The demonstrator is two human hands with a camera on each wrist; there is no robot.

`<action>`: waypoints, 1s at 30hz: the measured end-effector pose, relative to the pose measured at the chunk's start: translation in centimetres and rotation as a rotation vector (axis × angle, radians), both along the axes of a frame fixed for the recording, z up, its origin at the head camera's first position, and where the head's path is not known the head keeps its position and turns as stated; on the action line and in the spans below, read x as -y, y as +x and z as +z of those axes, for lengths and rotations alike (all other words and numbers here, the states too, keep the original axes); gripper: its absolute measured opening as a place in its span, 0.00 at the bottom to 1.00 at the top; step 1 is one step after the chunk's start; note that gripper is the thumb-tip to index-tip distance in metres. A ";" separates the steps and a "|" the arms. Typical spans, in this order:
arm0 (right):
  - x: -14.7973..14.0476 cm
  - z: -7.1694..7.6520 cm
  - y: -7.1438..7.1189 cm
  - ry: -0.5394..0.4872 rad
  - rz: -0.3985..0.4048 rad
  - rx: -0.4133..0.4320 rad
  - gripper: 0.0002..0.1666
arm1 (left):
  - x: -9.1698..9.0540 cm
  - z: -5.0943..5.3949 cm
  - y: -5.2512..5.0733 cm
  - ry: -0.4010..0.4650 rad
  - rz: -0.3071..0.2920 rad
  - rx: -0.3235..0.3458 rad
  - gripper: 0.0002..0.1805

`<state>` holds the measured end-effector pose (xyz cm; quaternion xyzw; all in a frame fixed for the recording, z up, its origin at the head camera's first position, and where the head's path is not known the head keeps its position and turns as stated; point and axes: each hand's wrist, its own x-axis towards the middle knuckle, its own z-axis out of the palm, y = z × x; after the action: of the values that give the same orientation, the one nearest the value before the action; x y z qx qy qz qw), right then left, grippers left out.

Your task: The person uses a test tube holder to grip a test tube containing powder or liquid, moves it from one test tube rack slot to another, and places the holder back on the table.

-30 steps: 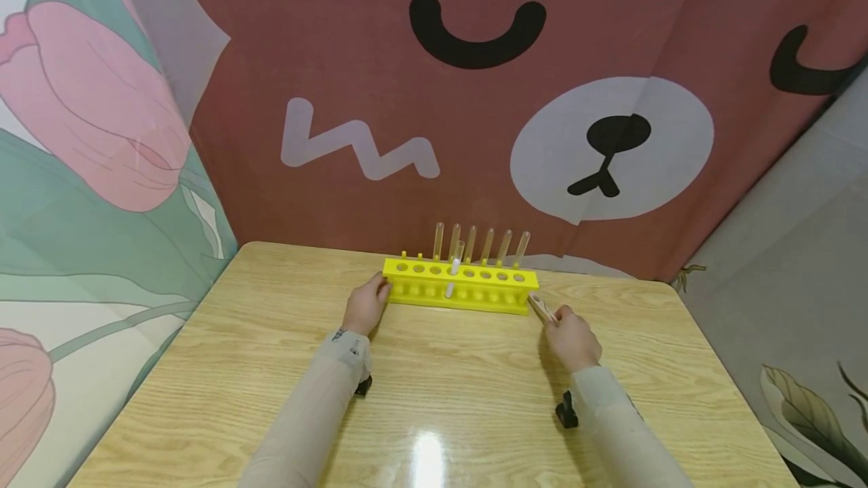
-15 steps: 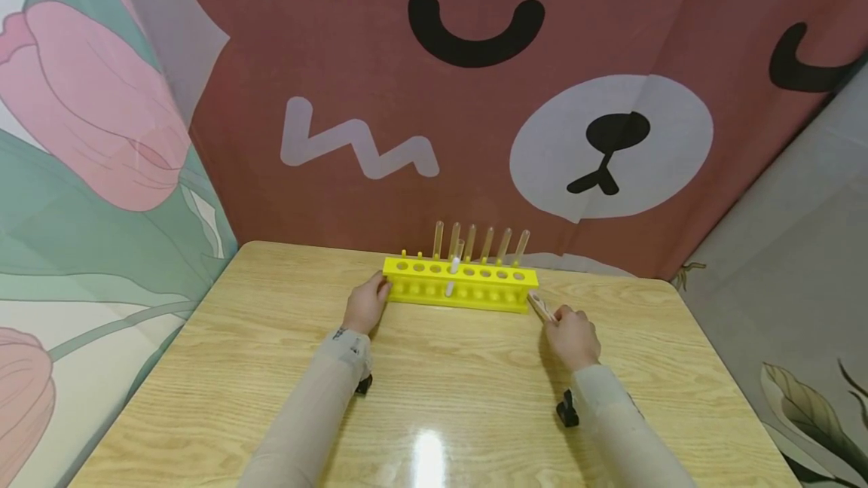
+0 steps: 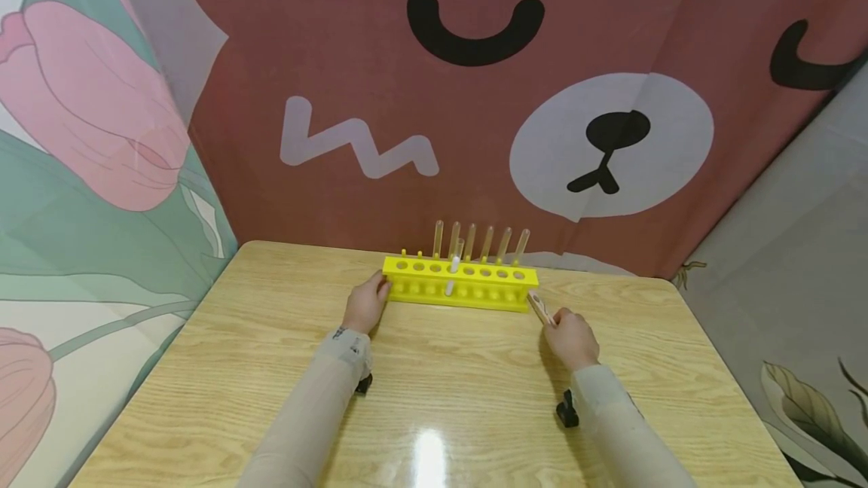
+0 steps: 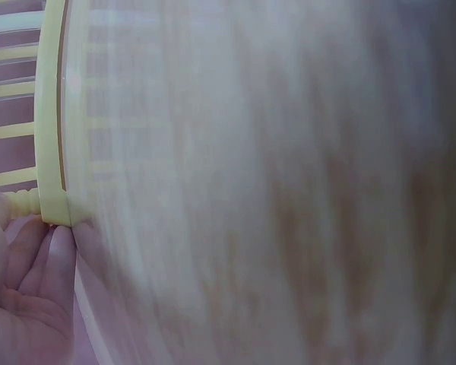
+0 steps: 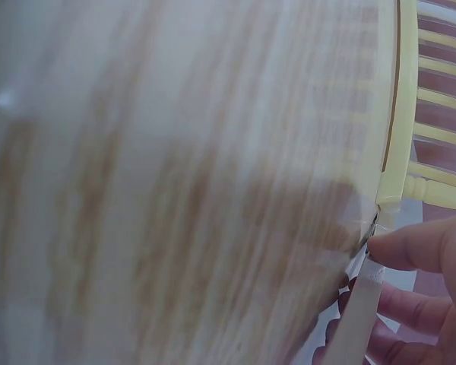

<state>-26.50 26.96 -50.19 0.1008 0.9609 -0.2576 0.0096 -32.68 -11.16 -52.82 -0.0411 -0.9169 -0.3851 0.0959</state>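
A yellow test tube rack [image 3: 488, 282] stands near the table's back edge. My left hand [image 3: 367, 303] holds the rack's left end; in the left wrist view its fingertips bear on the rack's base corner [image 4: 55, 207]. My right hand [image 3: 573, 339] grips a wooden test tube clamp [image 3: 540, 309], whose tip meets the rack's right end. Thumb and fingers lie either side of the clamp [image 5: 357, 312] in the right wrist view. One tube with a white part [image 3: 456, 263] stands in a rack hole, left of centre. Several clear test tubes [image 3: 487, 244] sit upside down on the back pegs.
The wood-grain table [image 3: 461, 375] reaches toward me between both forearms. A reddish cloth with a bear face [image 3: 380, 209] hangs right behind the rack. Patterned cloths [image 3: 102, 247] close off the left and right sides.
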 end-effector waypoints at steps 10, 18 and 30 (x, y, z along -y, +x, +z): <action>0.1 0.0 0.0 0.012 0.009 -0.005 0.12 | 0.0 0.0 0.0 0.000 -0.008 -0.025 0.08; 0.2 -0.1 -0.1 0.008 -0.001 -0.002 0.12 | 0.1 -0.3 -0.1 0.001 -0.010 -0.023 0.09; 0.4 -0.1 -0.1 0.052 0.014 0.033 0.11 | 0.0 -0.4 -0.3 0.005 0.002 -0.001 0.11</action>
<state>-26.56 26.53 -50.29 0.0985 0.9677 -0.2308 0.0245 -32.95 -11.17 -53.22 -0.0404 -0.9160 -0.3873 0.0969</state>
